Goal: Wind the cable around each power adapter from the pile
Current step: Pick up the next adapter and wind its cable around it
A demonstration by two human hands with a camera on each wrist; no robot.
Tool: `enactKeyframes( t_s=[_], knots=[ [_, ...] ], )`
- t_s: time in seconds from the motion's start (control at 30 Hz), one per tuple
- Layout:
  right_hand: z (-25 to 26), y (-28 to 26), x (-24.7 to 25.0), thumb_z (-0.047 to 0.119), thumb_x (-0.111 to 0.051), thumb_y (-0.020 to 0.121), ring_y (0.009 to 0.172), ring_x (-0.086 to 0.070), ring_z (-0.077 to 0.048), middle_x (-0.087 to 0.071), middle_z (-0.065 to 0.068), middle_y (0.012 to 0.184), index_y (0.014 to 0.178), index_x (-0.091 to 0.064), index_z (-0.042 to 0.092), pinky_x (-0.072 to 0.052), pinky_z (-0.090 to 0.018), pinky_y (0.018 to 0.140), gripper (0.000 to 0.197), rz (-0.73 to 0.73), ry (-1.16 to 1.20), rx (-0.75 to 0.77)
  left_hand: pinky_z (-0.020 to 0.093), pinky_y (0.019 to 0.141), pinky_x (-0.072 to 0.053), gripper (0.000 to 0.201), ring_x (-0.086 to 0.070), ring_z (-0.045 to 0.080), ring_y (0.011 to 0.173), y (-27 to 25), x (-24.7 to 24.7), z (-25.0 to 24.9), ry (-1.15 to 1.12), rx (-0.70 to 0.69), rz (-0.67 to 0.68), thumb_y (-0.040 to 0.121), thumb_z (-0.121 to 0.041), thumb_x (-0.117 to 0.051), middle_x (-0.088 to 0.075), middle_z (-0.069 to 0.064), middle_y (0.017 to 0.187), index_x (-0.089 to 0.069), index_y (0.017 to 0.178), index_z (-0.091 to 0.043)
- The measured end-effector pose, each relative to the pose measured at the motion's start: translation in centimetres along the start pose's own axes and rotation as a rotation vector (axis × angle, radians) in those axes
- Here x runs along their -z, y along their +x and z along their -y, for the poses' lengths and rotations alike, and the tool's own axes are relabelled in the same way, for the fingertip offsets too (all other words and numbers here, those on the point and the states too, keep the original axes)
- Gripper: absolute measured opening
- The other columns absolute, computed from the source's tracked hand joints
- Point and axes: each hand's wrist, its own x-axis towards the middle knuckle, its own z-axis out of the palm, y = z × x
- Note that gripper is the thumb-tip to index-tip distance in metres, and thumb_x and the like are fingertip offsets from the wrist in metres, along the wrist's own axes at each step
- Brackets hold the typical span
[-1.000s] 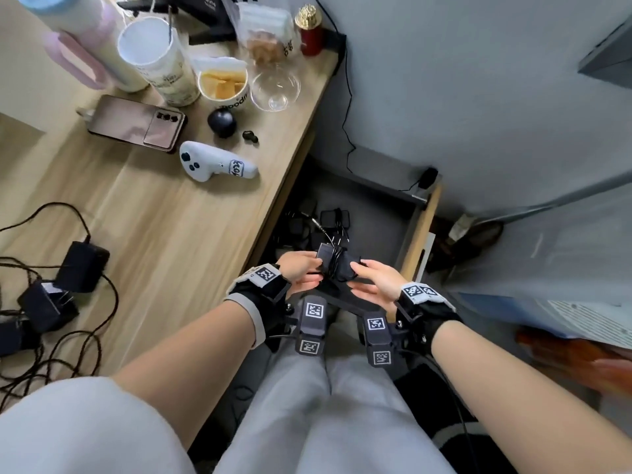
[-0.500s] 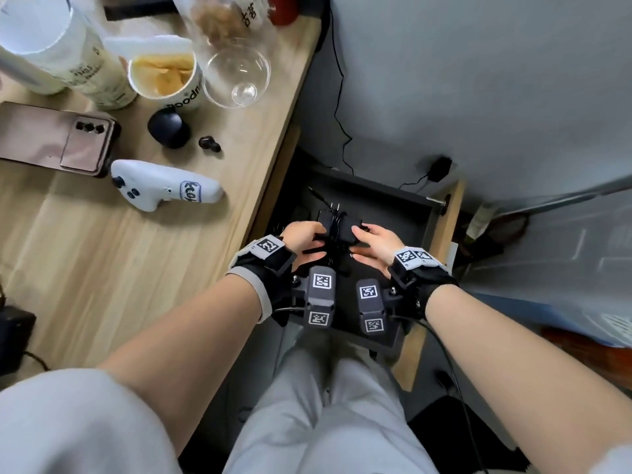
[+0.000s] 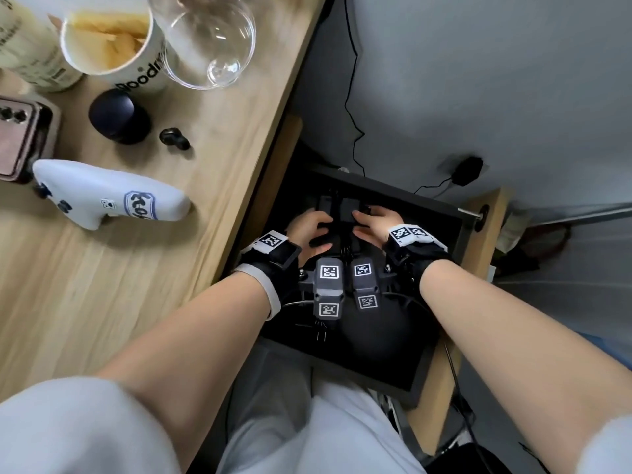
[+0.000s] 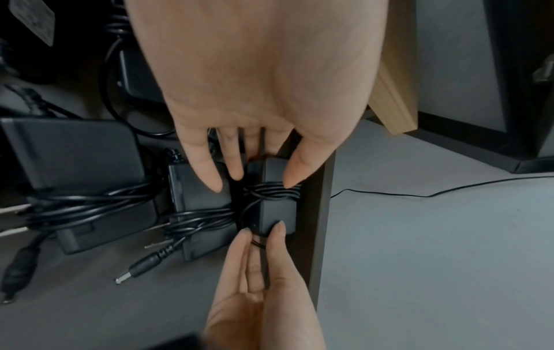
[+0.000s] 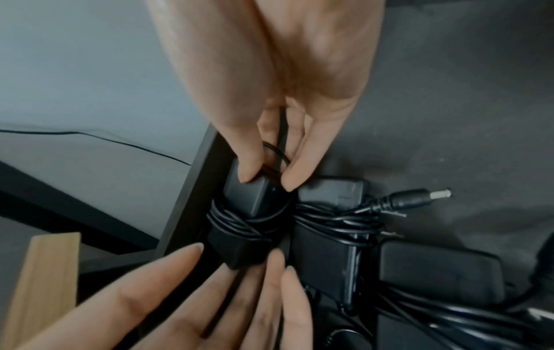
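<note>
Both hands hold a wound power adapter against the drawer wall: left grip spread, right grip apparently pinching its cable; wound adapters crowd beside.

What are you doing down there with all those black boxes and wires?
A person is putting a wound power adapter into a dark drawer beside the wooden desk. The left hand touches one end with straight fingers, while the right hand pinches the other end, with a loop of the cable between thumb and finger. It sits against the drawer wall, next to other wrapped adapters already lined up inside.
</note>
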Motion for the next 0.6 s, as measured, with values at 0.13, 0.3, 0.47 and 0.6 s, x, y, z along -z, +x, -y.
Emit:
enactKeyframes(
  t_s=[0.13, 0.3, 0.47, 0.6],
  knots=[
    [0.1, 0.4, 0.1, 0.009, -0.062, 0.089, 0.065, -0.055, -0.011, -0.057, -0.004, 0.081, 0.138, -0.037, 0.001, -0.051, -0.013, 0.045, 0.056, 0.008, -0.083, -0.032, 0.037, 0.092, -0.045, 0.032, -0.046, 0.018, 0.125, 0.1, -0.5, 0.1, 0.006, -0.021, -0.012, 0.092, -0.009, -0.051, -0.05, 0.0, 0.122, -0.047, 0.121, -0.022],
    [0.4, -1.5, 0.8, 0.014, -0.057, 0.093, 0.064, -0.055, -0.011, -0.061, -0.01, 0.096, 0.137, -0.038, 0.004, -0.049, -0.014, 0.043, 0.049, -0.025, -0.095, -0.042, 0.036, 0.093, -0.043, 0.05, -0.045, 0.017, 0.121, -1.0, -0.8, 0.2, 0.11, -0.06, -0.035, 0.093, -0.006, -0.046, -0.049, 0.006, 0.127, -0.037, 0.141, -0.017],
    [0.4, -6.2, 2.9, 0.009, -0.049, 0.095, 0.067, -0.056, -0.014, -0.055, -0.018, 0.125, 0.13, -0.048, 0.003, -0.055, -0.023, 0.062, 0.036, -0.003, -0.08, -0.076, 0.036, 0.09, -0.044, 0.05, -0.047, 0.018, 0.118, -4.7, -1.4, 0.3, 0.217, -0.033, -0.014, 0.092, -0.005, -0.045, -0.05, 0.011, 0.131, -0.039, 0.141, -0.015],
    [0.3, -11.3, 4.8, 0.014, -0.046, 0.097, 0.081, -0.058, -0.018, -0.055, -0.018, 0.131, 0.126, -0.053, 0.003, -0.049, -0.03, 0.085, 0.031, 0.032, -0.122, -0.108, 0.034, 0.082, -0.045, 0.046, -0.049, 0.011, 0.091, -9.1, -1.8, 0.5, 0.26, 0.004, 0.041, 0.095, -0.002, -0.043, -0.052, 0.005, 0.09, -0.038, 0.14, -0.01]
  ],
)
